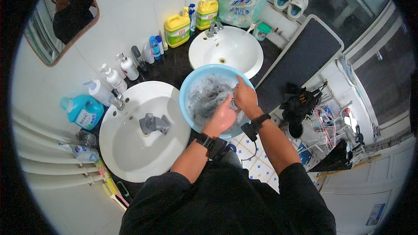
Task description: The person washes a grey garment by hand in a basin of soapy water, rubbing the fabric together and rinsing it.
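A light blue basin (184, 104) sits between the two sinks, filled with foamy, greyish water. Both my hands are over it, close together, with a wet grey cloth (214, 101) bunched between them. My left hand (223, 116) closes on the near side of this cloth, thumb pointing up. At the basin's right side, my right hand (244, 95) grips the cloth too, its fingers partly hidden. What kind of garment it is, I cannot make out. Another crumpled grey cloth (155, 123), sock-like in shape, lies in the left sink (126, 152).
Behind the basin is a second white sink (244, 45). Yellow jugs (177, 30), pump bottles (115, 79) and a blue detergent bottle (87, 112) line the dark counter. A large detergent pouch (244, 0) stands at the back. A dark framed board (305, 56) leans at right.
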Demonstrator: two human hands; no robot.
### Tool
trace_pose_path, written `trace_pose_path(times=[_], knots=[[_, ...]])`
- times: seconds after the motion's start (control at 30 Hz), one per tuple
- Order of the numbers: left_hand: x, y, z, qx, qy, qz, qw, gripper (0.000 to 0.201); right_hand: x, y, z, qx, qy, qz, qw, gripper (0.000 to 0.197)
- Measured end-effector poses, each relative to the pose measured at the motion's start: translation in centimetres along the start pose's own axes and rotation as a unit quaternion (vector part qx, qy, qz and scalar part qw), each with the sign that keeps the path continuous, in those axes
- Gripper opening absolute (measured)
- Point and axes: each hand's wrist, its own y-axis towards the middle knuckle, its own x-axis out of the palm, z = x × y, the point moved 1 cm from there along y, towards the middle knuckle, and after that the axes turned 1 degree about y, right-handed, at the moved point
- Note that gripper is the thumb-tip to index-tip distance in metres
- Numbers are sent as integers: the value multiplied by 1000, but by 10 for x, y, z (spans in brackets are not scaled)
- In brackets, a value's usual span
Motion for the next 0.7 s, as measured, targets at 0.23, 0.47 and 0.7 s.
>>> trace_pose_path(times=[0.23,0.47,0.7], knots=[[-4,-7,14,-56,-34,-57,996,52,11,-14,-6,-61,23,11,998,35],[-13,-2,18,-4,-17,-44,999,47,15,-24,-25,-143,46,69,986,42],[0,-5,-3,-40,-2,-52,998,47,3,0,30,61,17,44,997,55]])
